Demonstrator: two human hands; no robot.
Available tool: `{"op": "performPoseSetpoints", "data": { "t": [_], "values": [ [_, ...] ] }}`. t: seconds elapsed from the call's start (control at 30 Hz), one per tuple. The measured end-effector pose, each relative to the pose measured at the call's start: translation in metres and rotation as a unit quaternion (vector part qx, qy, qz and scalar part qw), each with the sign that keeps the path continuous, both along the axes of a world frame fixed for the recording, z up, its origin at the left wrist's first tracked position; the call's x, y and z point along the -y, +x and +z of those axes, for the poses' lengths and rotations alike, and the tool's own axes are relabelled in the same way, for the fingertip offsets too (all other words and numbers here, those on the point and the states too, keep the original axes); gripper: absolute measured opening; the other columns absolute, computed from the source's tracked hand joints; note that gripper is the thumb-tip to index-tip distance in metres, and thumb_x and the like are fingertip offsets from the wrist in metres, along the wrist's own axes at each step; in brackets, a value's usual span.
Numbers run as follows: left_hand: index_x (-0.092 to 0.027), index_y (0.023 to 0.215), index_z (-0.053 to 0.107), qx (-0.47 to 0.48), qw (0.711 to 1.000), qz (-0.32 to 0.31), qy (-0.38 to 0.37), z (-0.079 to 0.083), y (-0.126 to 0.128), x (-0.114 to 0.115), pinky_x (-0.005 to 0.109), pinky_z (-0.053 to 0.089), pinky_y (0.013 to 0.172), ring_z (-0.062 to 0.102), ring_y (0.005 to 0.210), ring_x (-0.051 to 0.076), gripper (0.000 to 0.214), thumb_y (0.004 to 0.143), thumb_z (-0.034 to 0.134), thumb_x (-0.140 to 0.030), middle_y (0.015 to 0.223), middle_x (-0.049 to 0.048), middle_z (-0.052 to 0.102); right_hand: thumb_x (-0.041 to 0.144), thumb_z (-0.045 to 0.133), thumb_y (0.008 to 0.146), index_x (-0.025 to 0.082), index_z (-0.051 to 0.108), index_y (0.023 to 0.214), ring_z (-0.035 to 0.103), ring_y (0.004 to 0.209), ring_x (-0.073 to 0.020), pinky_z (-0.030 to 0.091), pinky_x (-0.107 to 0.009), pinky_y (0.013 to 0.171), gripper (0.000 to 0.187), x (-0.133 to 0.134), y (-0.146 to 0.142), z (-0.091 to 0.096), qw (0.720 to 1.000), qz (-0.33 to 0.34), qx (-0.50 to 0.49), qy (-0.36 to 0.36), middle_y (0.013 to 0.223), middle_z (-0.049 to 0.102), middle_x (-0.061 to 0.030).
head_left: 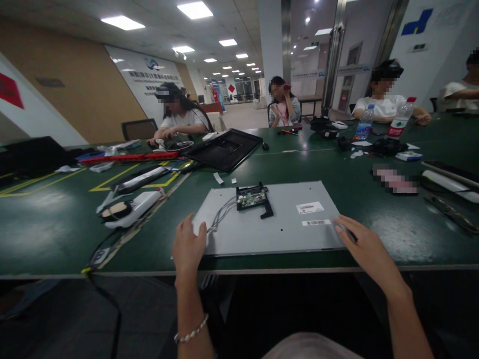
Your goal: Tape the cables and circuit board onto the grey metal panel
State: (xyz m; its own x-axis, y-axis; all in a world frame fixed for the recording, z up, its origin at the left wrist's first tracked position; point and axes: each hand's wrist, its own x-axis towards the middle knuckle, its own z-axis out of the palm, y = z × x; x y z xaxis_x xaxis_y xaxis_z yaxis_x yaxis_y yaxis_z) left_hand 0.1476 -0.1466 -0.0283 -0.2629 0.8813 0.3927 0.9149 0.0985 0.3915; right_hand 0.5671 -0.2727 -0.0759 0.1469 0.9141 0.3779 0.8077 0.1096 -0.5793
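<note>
A flat grey metal-backed display panel [262,234] lies on the table in front of me. A small green circuit board [251,198] in a black plastic bracket [267,209] sits on its back, with thin grey cables [223,212] running left from it. Two white labels [310,207] show at the panel's right. My left hand [189,244] is closed at the left edge, thumb over the top face. At the right edge my right hand [359,239] grips the panel's side, its fingertips partly hidden.
A black monitor frame [228,149] lies beyond the panel. Left are a white device with a tan pad [130,208] and a red strip [130,157]. A phone [396,179] and two bottles [401,119] stand or lie right. Several people sit across the table [299,262].
</note>
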Motion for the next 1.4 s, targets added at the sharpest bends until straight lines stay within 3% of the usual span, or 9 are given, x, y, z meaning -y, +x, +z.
{"op": "performPoseSetpoints", "data": {
  "t": [0.27,0.47,0.67,1.0,1.4],
  "values": [
    [-0.011,0.141,0.044,-0.101,0.995,-0.003,0.026,-0.006,0.029,0.023,0.043,0.048,0.092,0.057,0.115,0.033,0.059,0.091,0.045,-0.042,0.136,0.0200,0.049,0.045,0.040,0.096,0.018,0.063,0.123,0.058,0.121,-0.0292,0.045,-0.049,0.104,0.044,0.004,0.011,-0.011,0.998,-0.040,0.039,0.019,0.128,0.064,-0.0127],
    [-0.010,0.142,0.043,-0.123,0.991,-0.010,0.042,-0.006,0.044,0.034,0.043,0.049,0.089,0.059,0.112,0.033,0.059,0.091,0.045,-0.040,0.134,0.0210,0.051,0.045,0.038,0.096,0.016,0.063,0.122,0.055,0.124,-0.0297,0.043,-0.049,0.105,0.046,0.003,0.011,-0.013,0.993,-0.079,0.073,0.038,0.132,0.060,-0.0148],
    [-0.010,0.145,0.039,-0.128,0.991,-0.016,0.045,-0.006,0.047,0.035,0.043,0.049,0.088,0.060,0.111,0.034,0.065,0.090,0.048,-0.044,0.133,0.0223,0.052,0.043,0.037,0.097,0.013,0.061,0.124,0.049,0.129,-0.0322,0.042,-0.051,0.105,0.047,0.002,0.009,-0.019,0.990,-0.075,0.120,0.027,0.134,0.059,-0.0163],
    [-0.010,0.137,0.048,-0.124,0.990,-0.041,0.042,-0.005,0.050,0.033,0.044,0.047,0.092,0.058,0.114,0.032,0.052,0.096,0.037,-0.041,0.129,0.0202,0.057,0.040,0.033,0.098,0.015,0.057,0.128,0.047,0.131,-0.0314,0.042,-0.050,0.105,0.045,0.008,0.004,-0.019,0.986,-0.096,0.139,0.006,0.135,0.057,-0.0148],
    [-0.021,0.125,0.059,-0.128,0.989,-0.073,0.007,0.000,0.059,0.040,0.043,0.043,0.094,0.052,0.120,0.031,0.041,0.091,0.050,-0.043,0.128,0.0125,0.059,0.042,0.033,0.098,0.016,0.057,0.128,0.046,0.132,-0.0317,0.042,-0.050,0.106,0.046,0.016,0.007,-0.020,0.987,-0.102,0.127,-0.006,0.136,0.056,-0.0152]
  ]
}}
